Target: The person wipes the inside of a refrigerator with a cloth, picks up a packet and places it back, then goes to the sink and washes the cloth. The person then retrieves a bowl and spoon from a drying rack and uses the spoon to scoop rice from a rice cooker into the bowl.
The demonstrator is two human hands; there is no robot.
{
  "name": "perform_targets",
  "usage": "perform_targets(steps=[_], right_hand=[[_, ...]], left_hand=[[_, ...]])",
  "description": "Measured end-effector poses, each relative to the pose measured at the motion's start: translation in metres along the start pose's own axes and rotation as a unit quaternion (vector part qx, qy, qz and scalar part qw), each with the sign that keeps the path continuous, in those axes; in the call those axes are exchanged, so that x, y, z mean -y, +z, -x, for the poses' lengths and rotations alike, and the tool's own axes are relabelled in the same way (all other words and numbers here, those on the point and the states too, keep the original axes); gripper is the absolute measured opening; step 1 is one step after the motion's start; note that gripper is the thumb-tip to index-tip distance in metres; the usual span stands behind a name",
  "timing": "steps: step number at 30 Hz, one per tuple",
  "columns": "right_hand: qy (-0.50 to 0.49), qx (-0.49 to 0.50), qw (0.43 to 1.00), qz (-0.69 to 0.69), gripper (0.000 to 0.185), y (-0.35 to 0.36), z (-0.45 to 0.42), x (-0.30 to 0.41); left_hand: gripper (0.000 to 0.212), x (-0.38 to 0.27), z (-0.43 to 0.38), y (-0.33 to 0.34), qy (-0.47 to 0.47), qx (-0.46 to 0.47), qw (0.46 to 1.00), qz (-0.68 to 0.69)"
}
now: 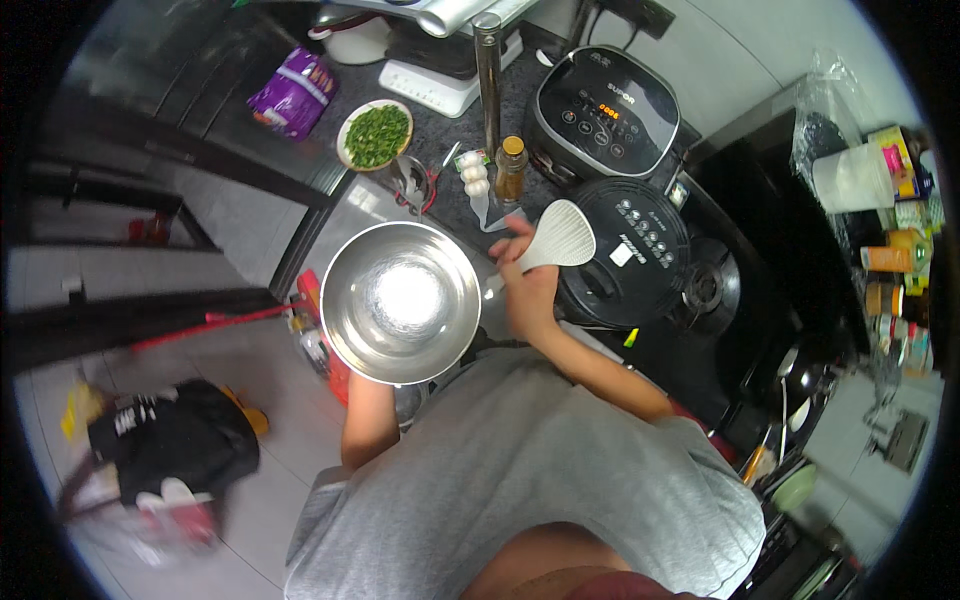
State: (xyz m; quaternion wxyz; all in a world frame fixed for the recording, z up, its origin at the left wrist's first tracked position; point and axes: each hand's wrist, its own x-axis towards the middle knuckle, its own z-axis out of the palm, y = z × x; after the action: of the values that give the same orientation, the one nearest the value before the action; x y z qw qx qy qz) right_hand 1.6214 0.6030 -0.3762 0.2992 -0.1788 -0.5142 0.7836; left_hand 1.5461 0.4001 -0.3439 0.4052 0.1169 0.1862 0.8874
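A shiny stainless steel bowl is held up before me with its open side towards the camera. My left hand supports it from behind and below; the bowl hides the fingers, and only the wrist and forearm show. A white rice paddle with a dimpled face is in my right hand, its broad end pointing up and right. That hand is just right of the bowl and left of a black round pan lid on the stove.
A Supor rice cooker with a lit display stands behind the lid. On the counter are a bowl of chopped greens, a purple bag, red-handled scissors, a yellow-capped jar and white bulbs. Several seasonings line the right wall.
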Motion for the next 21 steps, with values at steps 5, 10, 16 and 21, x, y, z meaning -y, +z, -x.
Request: perform_targets(steps=[5, 10, 16, 21], right_hand=[[-0.014, -0.259, 0.957, 0.125, 0.026, 0.049, -0.071, -0.026], [0.012, -0.419, 0.905, 0.071, 0.038, 0.043, -0.110, -0.068], [-0.060, -0.470, 0.881, -0.005, 0.035, 0.005, -0.154, -0.122], [-0.140, -0.560, 0.817, 0.006, 0.020, -0.021, -0.183, -0.146]], left_hand=[[0.103, -0.060, -0.044, -0.060, -0.100, 0.041, 0.994, 0.015], [0.102, -0.102, -0.082, -0.103, -0.196, 0.082, 0.977, 0.032], [0.100, -0.125, -0.119, -0.120, -0.257, 0.119, 0.958, 0.044], [0.099, -0.132, -0.134, -0.115, -0.268, 0.143, 0.952, 0.044]])
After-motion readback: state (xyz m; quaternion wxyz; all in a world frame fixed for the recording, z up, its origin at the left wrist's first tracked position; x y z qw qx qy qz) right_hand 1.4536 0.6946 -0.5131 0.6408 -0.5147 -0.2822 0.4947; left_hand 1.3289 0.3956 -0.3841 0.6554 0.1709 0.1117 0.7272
